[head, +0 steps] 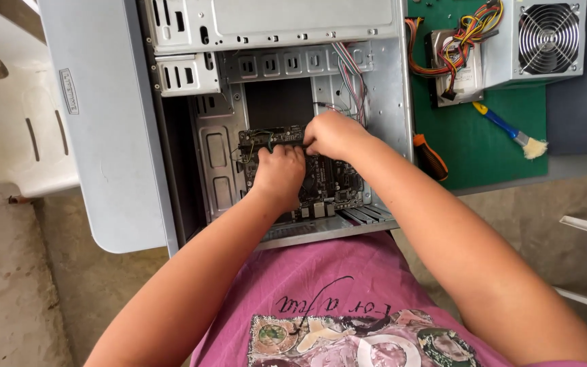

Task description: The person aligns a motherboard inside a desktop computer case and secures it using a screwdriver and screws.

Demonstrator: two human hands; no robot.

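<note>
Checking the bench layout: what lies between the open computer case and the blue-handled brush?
In the head view, an orange-handled screwdriver lies on the green mat between the computer case and the brush.

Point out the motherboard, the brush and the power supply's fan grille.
motherboard (331,178): head view, dark board surface right of the hands.
brush (511,131): head view, blue handle.
fan grille (547,30): head view, centre of the round grille.

Brush (514,134); screwdriver (431,157); power supply (543,41)
</note>
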